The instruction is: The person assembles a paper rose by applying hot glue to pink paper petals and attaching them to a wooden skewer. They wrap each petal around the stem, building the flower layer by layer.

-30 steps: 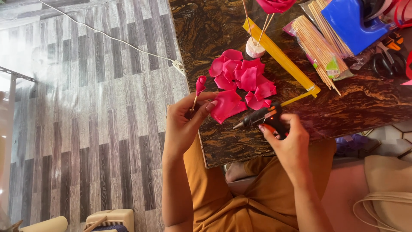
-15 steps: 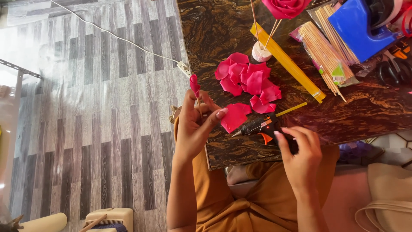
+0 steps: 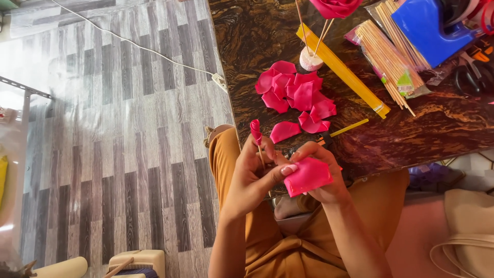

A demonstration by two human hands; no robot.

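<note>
Head view, near to far; left hand (image 3: 252,177) pinching thin stick with rolled pink bud (image 3: 256,132) held upright, clear of lap for wrapping; right hand (image 3: 321,177) closed on single pink petal (image 3: 307,176), pressed beside stick; further off, loose petals (image 3: 296,95) heaped within reach on dark table (image 3: 427,128); skewer bundle (image 3: 386,51), yellow strip (image 3: 342,69) beyond. Half a second earlier: right hand on glue gun at table edge, now petal instead; bud raised nearer.

Two hands (image 3: 288,175), one yellow strip (image 3: 342,69), one thread spool (image 3: 310,60).
</note>
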